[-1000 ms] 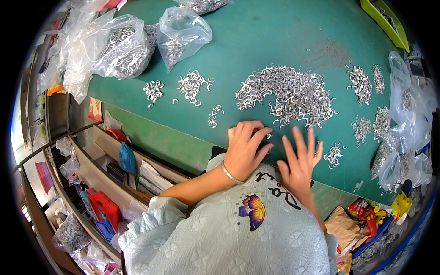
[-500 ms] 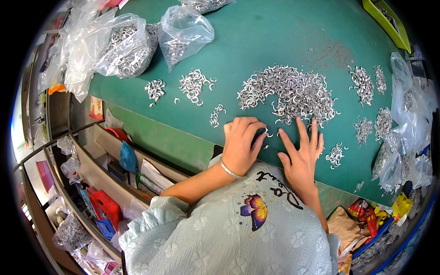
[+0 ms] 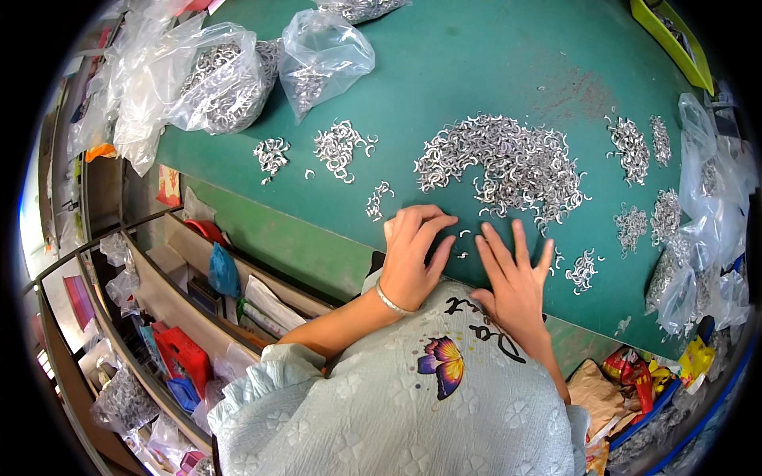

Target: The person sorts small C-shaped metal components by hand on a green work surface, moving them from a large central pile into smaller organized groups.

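Note:
A large pile of small, curved silver metal pieces (image 3: 516, 163) lies on the green tabletop (image 3: 452, 71) in front of me. My right hand (image 3: 512, 282) rests on the table just short of the pile's near edge, fingers spread and holding nothing. To its left, my left hand (image 3: 411, 258) has bent fingers with the thumb held apart, and no piece shows in its grasp. Between the hands lie a loose curved piece (image 3: 464, 233) and a smaller bit (image 3: 463, 255). A small cluster of pieces (image 3: 379, 200) sits just beyond my left hand, and another cluster (image 3: 583, 271) right of my right hand.
More small piles (image 3: 340, 151) lie to the left and several (image 3: 630, 151) to the right. Clear plastic bags of pieces (image 3: 226, 83) stand at the far left; others (image 3: 683, 278) line the right edge. A yellow-green bin (image 3: 675, 44) is at the far right. Open drawers (image 3: 182, 246) sit lower left.
My right hand has drawn back slightly toward me, away from the pile's edge. The curved piece near my left thumb now lies apart from it, as the left hand has shifted slightly left.

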Tool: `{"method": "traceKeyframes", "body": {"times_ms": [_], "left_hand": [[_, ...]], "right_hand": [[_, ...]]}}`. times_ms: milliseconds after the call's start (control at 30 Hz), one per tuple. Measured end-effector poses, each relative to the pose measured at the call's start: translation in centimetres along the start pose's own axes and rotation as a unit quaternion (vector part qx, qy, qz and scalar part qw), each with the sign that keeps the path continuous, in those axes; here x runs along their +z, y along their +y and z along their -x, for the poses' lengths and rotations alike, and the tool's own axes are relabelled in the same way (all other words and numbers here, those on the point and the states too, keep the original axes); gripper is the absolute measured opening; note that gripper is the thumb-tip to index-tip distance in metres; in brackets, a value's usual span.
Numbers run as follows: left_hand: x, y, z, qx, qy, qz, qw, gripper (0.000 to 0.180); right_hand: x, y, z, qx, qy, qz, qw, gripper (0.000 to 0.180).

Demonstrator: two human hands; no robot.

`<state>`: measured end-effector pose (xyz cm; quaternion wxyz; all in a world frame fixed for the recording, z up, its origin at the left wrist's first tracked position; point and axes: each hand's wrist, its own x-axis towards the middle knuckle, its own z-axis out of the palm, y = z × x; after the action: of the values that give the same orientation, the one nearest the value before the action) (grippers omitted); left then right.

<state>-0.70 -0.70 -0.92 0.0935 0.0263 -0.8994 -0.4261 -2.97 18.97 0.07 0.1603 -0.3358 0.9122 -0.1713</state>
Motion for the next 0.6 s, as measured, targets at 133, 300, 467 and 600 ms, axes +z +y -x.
{"method": "traceKeyframes", "body": {"times_ms": [133, 300, 467, 600], "left_hand": [[-0.4, -0.1, 0.6, 0.020, -0.036, 0.016, 0.999, 0.031], [-0.3, -0.1, 1.1, 0.032, -0.058, -0.032, 0.997, 0.029], [0.6, -0.3, 1.5, 0.033, -0.053, -0.044, 0.997, 0.025], [0.0, -0.4, 1.3, 0.010, -0.016, -0.063, 0.998, 0.031]], "right_hand": [[-0.1, 0.7, 1.0, -0.018, 0.031, -0.026, 0.999, 0.077], [0.6, -0.5, -1.4, -0.062, 0.025, -0.049, 0.997, 0.078], [0.6, 0.0, 0.7, 0.002, 0.008, 0.001, 1.000, 0.081], [0.4, 0.6, 3.6, 0.088, 0.019, 0.031, 0.995, 0.079]]}}
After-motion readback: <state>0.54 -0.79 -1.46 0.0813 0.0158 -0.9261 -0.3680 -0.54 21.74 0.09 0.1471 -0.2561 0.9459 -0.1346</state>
